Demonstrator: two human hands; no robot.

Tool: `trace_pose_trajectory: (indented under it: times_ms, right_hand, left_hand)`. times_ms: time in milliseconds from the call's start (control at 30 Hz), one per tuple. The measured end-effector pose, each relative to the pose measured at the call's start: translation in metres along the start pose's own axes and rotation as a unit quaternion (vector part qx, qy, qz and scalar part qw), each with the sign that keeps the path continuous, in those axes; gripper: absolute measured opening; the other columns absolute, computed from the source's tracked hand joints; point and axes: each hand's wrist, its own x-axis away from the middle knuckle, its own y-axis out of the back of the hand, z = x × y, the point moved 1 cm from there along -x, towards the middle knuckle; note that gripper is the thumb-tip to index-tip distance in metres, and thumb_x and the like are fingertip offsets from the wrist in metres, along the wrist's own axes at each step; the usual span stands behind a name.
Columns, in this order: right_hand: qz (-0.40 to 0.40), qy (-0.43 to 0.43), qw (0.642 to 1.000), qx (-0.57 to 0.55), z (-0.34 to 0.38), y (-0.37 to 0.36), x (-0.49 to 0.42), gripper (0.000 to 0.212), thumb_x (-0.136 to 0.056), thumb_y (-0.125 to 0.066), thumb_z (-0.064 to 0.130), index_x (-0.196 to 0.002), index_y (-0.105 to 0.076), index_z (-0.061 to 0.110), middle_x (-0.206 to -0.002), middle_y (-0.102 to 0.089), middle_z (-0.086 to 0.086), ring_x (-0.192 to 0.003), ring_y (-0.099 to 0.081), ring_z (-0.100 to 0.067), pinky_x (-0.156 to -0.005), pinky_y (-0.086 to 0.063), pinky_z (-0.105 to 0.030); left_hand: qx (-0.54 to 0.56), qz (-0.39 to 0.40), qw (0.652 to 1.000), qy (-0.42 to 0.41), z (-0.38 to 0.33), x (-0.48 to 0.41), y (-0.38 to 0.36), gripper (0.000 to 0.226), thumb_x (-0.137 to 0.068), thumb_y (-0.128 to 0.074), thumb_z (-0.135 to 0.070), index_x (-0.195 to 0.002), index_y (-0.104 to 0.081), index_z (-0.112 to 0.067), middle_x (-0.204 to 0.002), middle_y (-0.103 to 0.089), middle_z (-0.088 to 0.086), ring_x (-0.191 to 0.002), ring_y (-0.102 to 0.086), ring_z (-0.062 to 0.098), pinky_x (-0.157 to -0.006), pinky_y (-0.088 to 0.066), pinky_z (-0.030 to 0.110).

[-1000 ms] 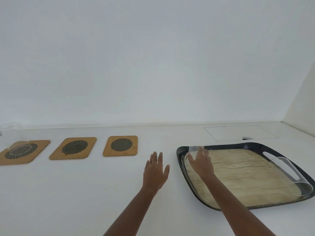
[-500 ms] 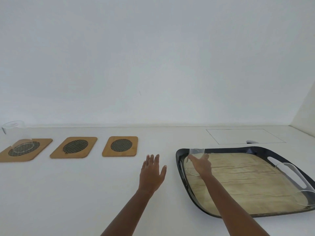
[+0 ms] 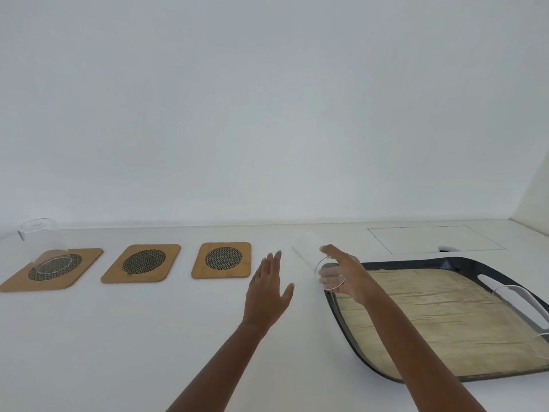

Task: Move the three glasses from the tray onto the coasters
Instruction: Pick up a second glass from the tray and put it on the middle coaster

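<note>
My right hand (image 3: 349, 272) is shut on a clear glass (image 3: 315, 258), lifted above the left rim of the dark tray (image 3: 386, 264) and tilted to the left. My left hand (image 3: 269, 289) hovers open over the white counter, between the tray and the coasters. Three wooden coasters with dark mesh discs lie in a row: the left coaster (image 3: 17, 282) bears a clear glass (image 3: 43, 243), the middle coaster (image 3: 141, 263) and the right coaster (image 3: 221, 260) are bare. Another clear glass (image 3: 523, 310) stands at the tray's right side.
The white counter (image 3: 118, 337) runs back to a white wall. A rectangular inset panel (image 3: 430, 239) lies in the counter behind the tray. A side wall closes the far right.
My right hand closed on the glass at the tray's left corner, lifted it and carried it left, off the tray floor. My left hand stayed open and shifted little.
</note>
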Motion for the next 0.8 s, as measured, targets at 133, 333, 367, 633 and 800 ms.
trace_pose_trajectory:
  times_ms: [133,333,367,633,800]
  right_hand:
    - [0.067,-0.029,0.997,-0.035,0.005,-0.036,0.011,0.035,-0.074,-0.066,0.036,-0.095,-0.051,0.013,-0.092,-0.062,-0.022,-0.066,-0.06,-0.029,-0.06,-0.05,-0.031]
    - [0.177,-0.051,0.975,-0.122,-0.006,-0.093,0.019,0.037,-0.073,-0.064,0.034,-0.099,-0.05,0.011,-0.078,-0.07,-0.016,-0.06,-0.066,-0.024,-0.053,-0.054,-0.026]
    - [0.19,-0.05,0.972,-0.127,-0.008,-0.103,0.019,0.038,-0.072,-0.064,0.034,-0.099,-0.052,0.011,-0.079,-0.069,-0.016,-0.061,-0.066,-0.024,-0.054,-0.055,-0.027]
    - [0.205,-0.021,0.974,-0.097,-0.022,-0.16,0.023,0.035,-0.078,-0.062,0.037,-0.097,-0.062,0.009,-0.085,-0.063,-0.014,-0.068,-0.064,-0.024,-0.063,-0.057,-0.031]
    - [0.138,0.026,0.985,0.102,-0.032,-0.239,0.027,0.027,-0.089,-0.053,0.03,-0.109,-0.058,0.012,-0.085,-0.058,0.0,-0.076,-0.056,-0.014,-0.072,-0.046,-0.025]
  left_hand:
    - [0.283,-0.017,0.942,0.178,0.014,-0.001,0.02,0.042,-0.096,-0.042,-0.023,-0.134,-0.033,-0.008,-0.14,-0.043,0.015,-0.126,-0.043,0.027,-0.1,-0.038,0.036]
    - [0.595,0.117,0.725,0.327,0.046,0.004,0.052,0.064,-0.09,-0.033,-0.058,-0.123,-0.049,-0.006,-0.113,-0.061,0.017,-0.098,-0.06,0.027,-0.077,-0.049,0.032]
    - [0.61,0.13,0.71,0.326,0.052,0.007,0.057,0.068,-0.087,-0.036,-0.06,-0.124,-0.05,-0.005,-0.117,-0.06,0.019,-0.098,-0.06,0.028,-0.078,-0.05,0.034]
    - [0.643,0.17,0.694,0.276,0.096,0.021,0.091,0.062,-0.078,-0.049,-0.052,-0.115,-0.059,-0.003,-0.089,-0.074,0.008,-0.078,-0.07,0.019,-0.07,-0.056,0.026]
    - [0.614,0.084,0.715,0.322,0.168,0.038,0.133,0.048,-0.074,-0.065,-0.045,-0.106,-0.056,-0.01,-0.125,-0.056,0.018,-0.109,-0.058,0.03,-0.081,-0.051,0.036]
